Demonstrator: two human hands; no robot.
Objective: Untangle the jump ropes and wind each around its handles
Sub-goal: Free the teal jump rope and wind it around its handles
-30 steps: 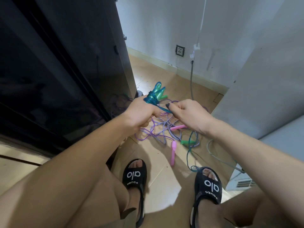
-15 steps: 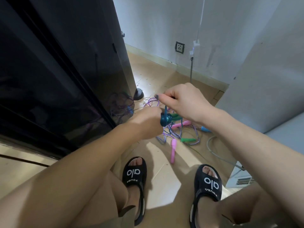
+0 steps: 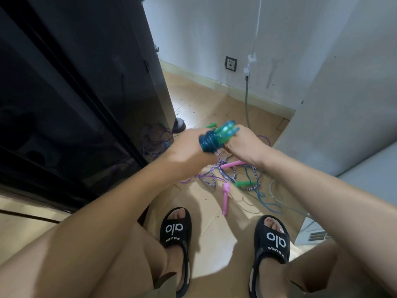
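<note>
My left hand point(image 3: 189, 150) grips a pair of teal-green handles point(image 3: 225, 132) with blue rope wound round them in a thick coil point(image 3: 208, 141). My right hand point(image 3: 242, 143) holds the far end of the same bundle, fingers curled on it. Both hands hover above a tangle of ropes on the floor: a purple-and-white striped rope point(image 3: 217, 175), two pink handles point(image 3: 225, 196) point(image 3: 232, 164), a green handle point(image 3: 245, 183) and a thin blue rope point(image 3: 264, 198).
A tall black cabinet point(image 3: 86, 93) stands close on the left, with a round foot point(image 3: 179, 125). White walls and a white unit point(image 3: 343, 104) close in the right. A grey cable point(image 3: 247, 104) hangs from the wall. My sandalled feet point(image 3: 176, 229) stand below.
The wound bundle has swung from pointing down to pointing up and right. My right hand dropped from above the coil to beside it, and the loose blue strand no longer shows.
</note>
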